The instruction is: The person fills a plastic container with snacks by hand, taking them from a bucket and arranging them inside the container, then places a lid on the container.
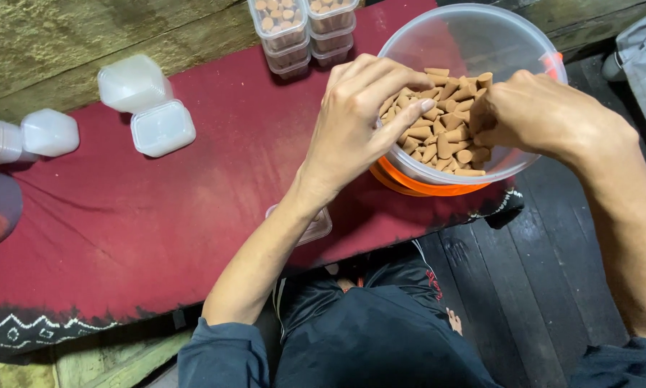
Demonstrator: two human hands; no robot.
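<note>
At upper right, both hands reach into the tub [474,32]: left hand [355,118] pinches cones [445,133]; right hand's [535,111] grip is hidden.

Clear plastic bucket [474,29] with orange base, tilted, upper right of frame, heap of tan incense cones [445,118] inside, lower wall

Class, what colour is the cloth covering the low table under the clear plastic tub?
Dark red cloth, patterned black-and-white edge; head view.

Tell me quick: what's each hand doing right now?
Left hand: fingers curled into the cone pieces in the clear tub, grip unclear.
Right hand: closed among the cones; contents hidden.
</note>
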